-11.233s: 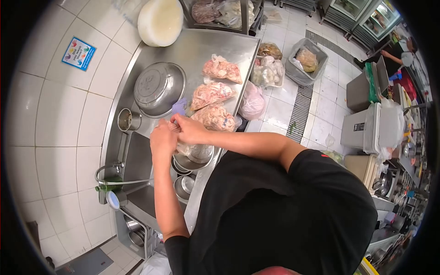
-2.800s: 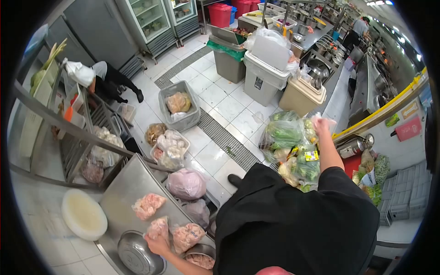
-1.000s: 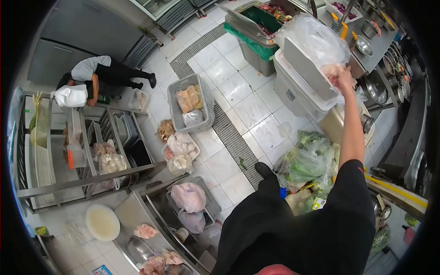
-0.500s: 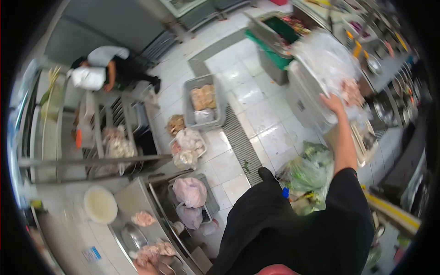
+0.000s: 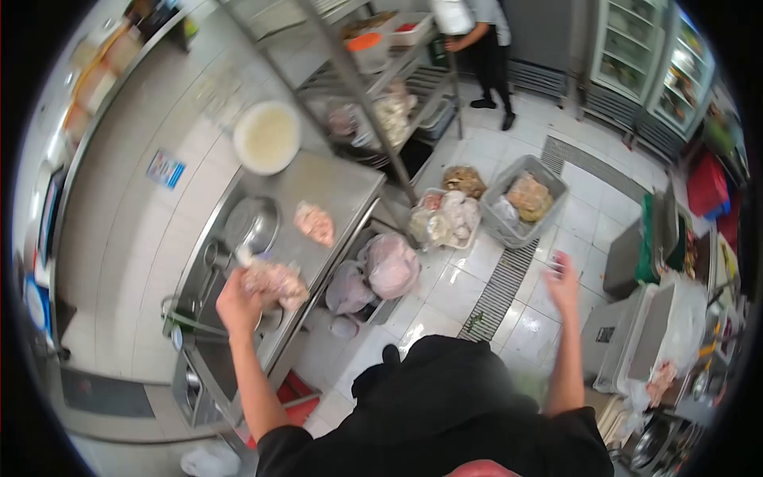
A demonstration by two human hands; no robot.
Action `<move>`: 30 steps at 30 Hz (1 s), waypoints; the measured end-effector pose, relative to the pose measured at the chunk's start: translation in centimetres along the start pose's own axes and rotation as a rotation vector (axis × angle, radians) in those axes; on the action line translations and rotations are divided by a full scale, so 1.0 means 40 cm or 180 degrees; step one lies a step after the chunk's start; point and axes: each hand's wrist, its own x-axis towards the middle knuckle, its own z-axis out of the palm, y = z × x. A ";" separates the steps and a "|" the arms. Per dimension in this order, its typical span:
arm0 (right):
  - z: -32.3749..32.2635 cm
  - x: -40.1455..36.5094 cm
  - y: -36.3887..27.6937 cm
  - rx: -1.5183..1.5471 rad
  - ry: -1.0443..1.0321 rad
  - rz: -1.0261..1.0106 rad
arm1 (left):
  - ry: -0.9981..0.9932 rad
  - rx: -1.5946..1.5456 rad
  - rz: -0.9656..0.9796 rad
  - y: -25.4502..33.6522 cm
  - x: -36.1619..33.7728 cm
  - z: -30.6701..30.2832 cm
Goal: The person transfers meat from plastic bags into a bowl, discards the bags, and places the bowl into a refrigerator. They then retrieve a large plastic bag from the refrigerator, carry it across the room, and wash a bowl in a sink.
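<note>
My left hand (image 5: pixel 238 304) is closed on a clear plastic bag of pale pink meat (image 5: pixel 276 284) over the steel counter (image 5: pixel 322 181). A metal bowl (image 5: pixel 251 226) stands just behind that bag, and a pile of pink meat (image 5: pixel 315 222) lies to its right on the counter. On the other side of my body, my right hand (image 5: pixel 561 278) is raised over the tiled floor, its fingers partly bent and apart, with nothing in it.
A white bucket (image 5: pixel 267 137) stands beyond the counter. Grey crate (image 5: pixel 524 200) and bagged food (image 5: pixel 457 213) sit on the floor. Another person (image 5: pixel 486 48) stands behind the metal rack (image 5: pixel 366 87). Plastic bins (image 5: pixel 616 334) line the right side.
The view has swung toward the counter on the left. My right hand has come away from the plastic-covered bin. My left hand, with the bagged meat, shows more fully.
</note>
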 end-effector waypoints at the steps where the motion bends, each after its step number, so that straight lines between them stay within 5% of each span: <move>1: 0.174 -0.011 -0.117 -0.0190 -0.0749 -0.0904 | -0.0036 -0.0017 -0.0059 -0.019 -0.001 0.003; 2: 0.347 -0.055 -0.243 -0.0072 -0.1363 -0.0996 | -0.0003 -0.0129 0.0013 -0.048 0.000 0.010; 4: 0.649 -0.159 -0.500 0.0205 -0.2453 -0.2158 | -0.0156 -0.0154 0.0075 -0.090 0.001 0.003; 6: 0.926 -0.275 -0.682 0.0289 -0.2815 -0.2891 | -0.0067 -0.0572 0.0352 -0.170 0.005 0.006; 8: 1.177 -0.383 -0.789 0.1560 -0.3697 -0.2355 | -0.0004 -0.0902 0.0639 -0.284 0.009 0.042; 11: 1.405 -0.453 -0.888 0.1056 -0.4376 -0.1626 | -0.0261 -0.0616 0.0364 -0.447 0.036 0.061; 13: 1.555 -0.511 -0.902 0.0842 -0.4292 -0.1757 | -0.0344 -0.0630 0.0230 -0.615 0.050 0.111; 15: 1.656 -0.568 -0.918 0.0642 -0.4192 -0.1867 | -0.0207 -0.0132 -0.0243 -0.782 0.045 0.194; 17: 1.731 -0.602 -0.947 -0.0407 -0.4038 -0.2239 | -0.0271 -0.0190 -0.0501 -0.839 0.032 0.210; 21: 1.866 -0.602 -0.899 -0.0638 -0.3836 -0.2518 | -0.0903 -0.0412 -0.1289 -0.933 -0.029 0.277; 23: 1.893 -0.602 -0.880 -0.0777 -0.3541 -0.3206 | -0.0841 -0.0595 -0.1304 -0.964 -0.050 0.299; 30: 1.940 -0.592 -0.859 -0.1861 -0.3858 -0.2598 | -0.1256 -0.0734 -0.1833 -1.063 -0.070 0.355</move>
